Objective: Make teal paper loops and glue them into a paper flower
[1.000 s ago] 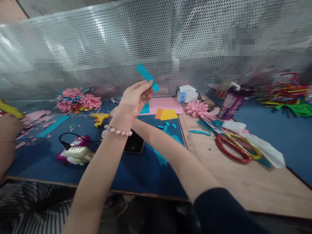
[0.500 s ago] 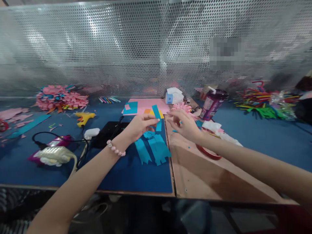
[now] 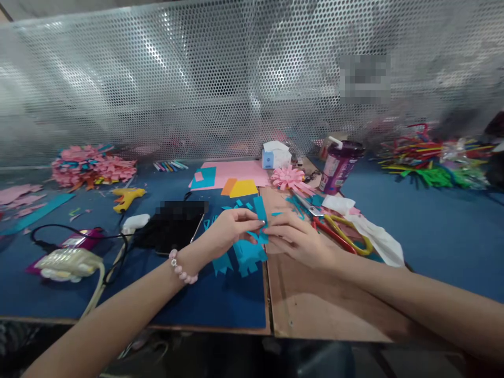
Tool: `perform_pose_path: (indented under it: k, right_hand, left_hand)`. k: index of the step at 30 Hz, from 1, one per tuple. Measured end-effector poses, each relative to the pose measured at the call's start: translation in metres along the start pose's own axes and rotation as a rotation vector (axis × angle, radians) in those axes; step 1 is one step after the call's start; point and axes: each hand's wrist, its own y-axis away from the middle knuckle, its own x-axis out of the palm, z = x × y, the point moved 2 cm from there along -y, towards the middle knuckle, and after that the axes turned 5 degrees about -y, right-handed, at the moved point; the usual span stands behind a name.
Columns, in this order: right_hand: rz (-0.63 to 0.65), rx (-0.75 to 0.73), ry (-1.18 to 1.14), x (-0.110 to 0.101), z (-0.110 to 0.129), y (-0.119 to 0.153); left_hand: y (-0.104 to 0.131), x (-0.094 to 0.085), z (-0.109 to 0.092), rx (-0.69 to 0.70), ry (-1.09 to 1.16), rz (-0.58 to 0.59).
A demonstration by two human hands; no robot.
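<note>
A short blue paper strip (image 3: 260, 210) stands upright between my two hands. My left hand (image 3: 232, 229), with a pink bead bracelet on its wrist, pinches the strip between thumb and fingers. My right hand (image 3: 297, 236) is at the strip's right edge, its fingertips together and touching or nearly touching it; whether it grips the strip is hard to tell. Below and behind my left hand lie blue fringed paper pieces (image 3: 248, 258) on the blue mat. A pink paper flower (image 3: 289, 178) lies beyond my right hand.
Scissors with red and yellow handles (image 3: 334, 233) and white tissue (image 3: 380, 239) lie right. A purple cup (image 3: 339, 170) stands behind. Left are a black phone (image 3: 179, 228), a yellow glue gun (image 3: 128, 198) and a power strip (image 3: 71, 262) with cables. Yellow paper (image 3: 243, 188) lies ahead.
My right hand has moved in to the blue strip, closing the gap to my left hand. Both hands sit lower in view. The scissors now show more fully.
</note>
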Motion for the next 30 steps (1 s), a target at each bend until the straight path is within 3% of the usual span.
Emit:
perform_pose_path:
  k: [8, 13, 21, 30]
  right_hand:
    - [-0.029, 0.127, -0.165, 0.003, 0.010, 0.002]
    - [-0.026, 0.304, -0.297, 0.002, 0.019, 0.003]
    - [-0.077, 0.600, -0.423, -0.002, 0.024, 0.003]
    - [-0.079, 0.614, -0.396, -0.004, 0.018, 0.005]
  left_hand:
    - [-0.001, 0.002, 0.006, 0.081, -0.118, -0.061]
    - [0.000, 0.004, 0.008, 0.154, -0.101, -0.107]
    - [0.014, 0.012, 0.000, 0.276, -0.283, -0.161]
    - [0.020, 0.013, 0.002, 0.274, -0.386, -0.185]
